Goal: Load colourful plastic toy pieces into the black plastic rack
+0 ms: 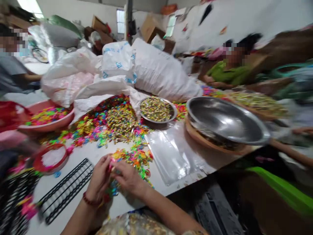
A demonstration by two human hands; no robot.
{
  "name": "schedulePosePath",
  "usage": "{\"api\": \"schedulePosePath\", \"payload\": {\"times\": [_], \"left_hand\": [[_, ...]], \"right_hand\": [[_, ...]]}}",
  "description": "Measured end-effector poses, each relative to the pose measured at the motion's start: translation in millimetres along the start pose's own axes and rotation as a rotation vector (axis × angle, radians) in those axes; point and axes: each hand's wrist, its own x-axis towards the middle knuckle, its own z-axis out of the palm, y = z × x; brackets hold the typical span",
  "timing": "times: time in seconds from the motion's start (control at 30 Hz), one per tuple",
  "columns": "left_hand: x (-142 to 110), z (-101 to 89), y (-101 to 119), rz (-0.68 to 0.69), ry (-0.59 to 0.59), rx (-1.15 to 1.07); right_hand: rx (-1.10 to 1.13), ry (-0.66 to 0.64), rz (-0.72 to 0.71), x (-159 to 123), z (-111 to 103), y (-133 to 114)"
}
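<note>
My left hand (99,179) and my right hand (130,179) meet over the white table (80,147), fingers pinched together. A small pink plastic piece (111,160) shows between the left fingertips. What the right fingers grip is too small and blurred to make out. Loose bright plastic pieces (140,153) in several colours lie just behind and beside my hands. A black plastic rack (67,189) with rows of bars lies left of my left hand. To the right of my right hand lies a stack of clear plastic bags (168,156).
Behind is a heap of mixed pieces (119,117), with a metal bowl of small pieces (156,110). A large metal basin (225,117) stands right. A red dish (52,156) and a pink basin (56,122) stand left. People sit around; white sacks (161,71) rise behind.
</note>
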Motion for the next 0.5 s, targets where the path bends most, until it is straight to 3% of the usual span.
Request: {"api": "schedulePosePath", "payload": {"times": [0.1,0.23,0.37,0.5], "left_hand": [[5.8,-4.0,-2.7,0.038,-0.014,-0.045],[9.3,-5.0,-7.1,0.11,-0.024,-0.09],[4.7,0.3,-10.0,0.139,-0.076,-0.004],[2.0,-1.0,-13.0,0.147,-0.109,0.125]], "right_hand": [[0.264,0.051,0.218,-0.9,-5.6,6.0],[0.34,0.027,0.421,1.4,-12.1,14.7],[0.258,-0.035,0.466,1.3,-17.0,11.8],[0.208,-0.014,0.418,3.1,-17.1,8.4]]}}
